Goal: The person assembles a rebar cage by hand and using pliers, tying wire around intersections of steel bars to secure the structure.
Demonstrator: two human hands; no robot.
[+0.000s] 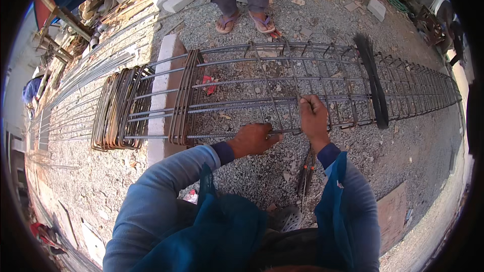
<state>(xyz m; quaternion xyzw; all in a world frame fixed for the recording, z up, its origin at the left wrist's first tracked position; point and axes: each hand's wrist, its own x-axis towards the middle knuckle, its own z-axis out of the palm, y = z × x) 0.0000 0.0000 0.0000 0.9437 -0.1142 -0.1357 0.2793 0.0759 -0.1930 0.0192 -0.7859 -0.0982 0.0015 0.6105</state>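
A long steel rebar cage [327, 78] lies across the gravel before me, its long bars crossed by square stirrups. At the nearest long bar, my left hand [252, 140] is closed with its fingers curled at the bar beside a stirrup and its thumb toward the right. My right hand [313, 117] is a fist just above that bar, thumb and forefinger pinched beside another stirrup; what it holds is hidden. A bundle of thin black tie wire [373, 83] drapes over the cage to the right. Stacked stirrups [118, 108] and a smaller stirrup bunch [185, 98] hang around the bars at left.
A pale block [164, 90] props the bars at left. Another person's feet in flip-flops [262, 22] stand beyond the cage. Dark slender tools [305, 171] lie near my shoe [291, 219]. Loose rods [96, 75] stretch left, and a flat board [391, 216] lies at right.
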